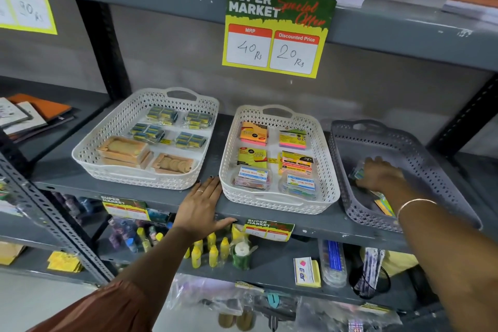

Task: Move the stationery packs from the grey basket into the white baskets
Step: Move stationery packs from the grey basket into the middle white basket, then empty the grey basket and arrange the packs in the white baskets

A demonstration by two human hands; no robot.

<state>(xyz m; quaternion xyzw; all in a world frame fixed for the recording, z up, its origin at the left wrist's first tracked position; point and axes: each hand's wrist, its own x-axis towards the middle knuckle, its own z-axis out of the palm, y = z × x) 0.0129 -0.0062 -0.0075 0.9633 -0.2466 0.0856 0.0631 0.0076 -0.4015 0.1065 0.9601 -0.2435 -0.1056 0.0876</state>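
Grey basket (pixel 398 143) open above; upper shelf (pixel 404 32) overhangs behind.

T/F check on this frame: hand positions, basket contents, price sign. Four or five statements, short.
1. The right hand is inside the grey perforated plastic basket. True.
2. The left hand holds a pack. False: it lies flat and empty on the grey metal shelf edge.
3. The middle white lattice basket holds sticky-note packs. True.
4. The left white lattice basket is empty. False: it holds packs.
5. The hanging yellow price sign shows a discounted price of 40 Rs. False: 20 Rs.
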